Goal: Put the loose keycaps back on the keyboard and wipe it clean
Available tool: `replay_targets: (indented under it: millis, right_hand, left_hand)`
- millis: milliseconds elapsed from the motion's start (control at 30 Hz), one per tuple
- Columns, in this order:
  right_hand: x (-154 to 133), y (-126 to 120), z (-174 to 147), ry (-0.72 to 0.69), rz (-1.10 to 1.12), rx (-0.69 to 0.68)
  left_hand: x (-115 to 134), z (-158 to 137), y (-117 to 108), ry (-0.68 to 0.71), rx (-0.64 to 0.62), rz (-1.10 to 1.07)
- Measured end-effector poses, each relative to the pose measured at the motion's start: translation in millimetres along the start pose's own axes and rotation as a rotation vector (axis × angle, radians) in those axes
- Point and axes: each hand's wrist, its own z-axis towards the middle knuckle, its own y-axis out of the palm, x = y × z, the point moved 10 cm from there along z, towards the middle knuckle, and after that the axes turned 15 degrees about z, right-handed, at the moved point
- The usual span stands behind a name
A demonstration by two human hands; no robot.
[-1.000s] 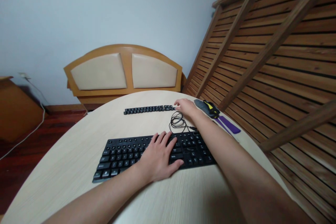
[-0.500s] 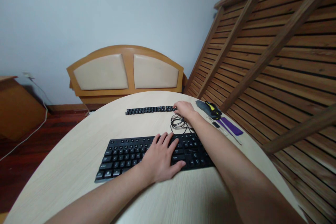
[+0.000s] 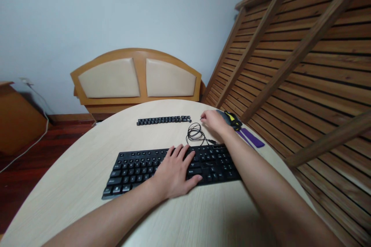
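Observation:
My left hand [image 3: 175,173] lies with fingers spread over the black keyboard [image 3: 133,171], across its middle and right part. My right hand [image 3: 213,120] is closed in a pinch beyond the keyboard, to the right of the row of loose black keycaps [image 3: 159,120]. A small dark keycap [image 3: 201,119] shows at its fingertips, mostly hidden by the fingers. Between that hand and the keyboard lies the coiled black cable [image 3: 195,133]. Part of the keyboard's right end is behind my right forearm.
Near the table's right edge lie a purple strip-like tool [image 3: 252,137] and a yellow-and-black item [image 3: 232,119] on a grey cloth-like piece [image 3: 222,114]. The round table [image 3: 87,170] stands before a wooden headboard [image 3: 142,81]. Slatted wood panels [image 3: 313,69] lean on the right.
My right hand has moved right, away from the end of the keycap row, with a small keycap in its fingers. My left hand stays on the keyboard. The view has shifted slightly.

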Motion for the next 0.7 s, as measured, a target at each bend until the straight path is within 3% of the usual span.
replay_targets:
  millis: [133,233,300,500,700]
  right_hand:
    - [-6.0,-21.1,-32.6,-0.068,0.116,-0.071]
    - [-24.0,-16.0,-62.0,-0.168,0.344,-0.267]
    - [-29.9,-6.2,-79.3,-0.163,0.416,-0.400]
    - [-40.7,12.6,-104.3,-0.145,0.400,-0.583]
    - [-47.7,16.6,-105.6,-0.150,0.263,-0.602]
  left_hand:
    - [0.4,0.2,-0.7,0.003,-0.001,0.006]
    - [0.3,-0.2,-0.3,0.002,0.004,0.008]
    - [0.3,-0.8,1.2,0.005,0.008,0.002]
    - [-1.3,-2.5,4.5,0.013,0.020,0.004]
    - [-1.0,-1.9,3.0,0.023,-0.006,0.024]
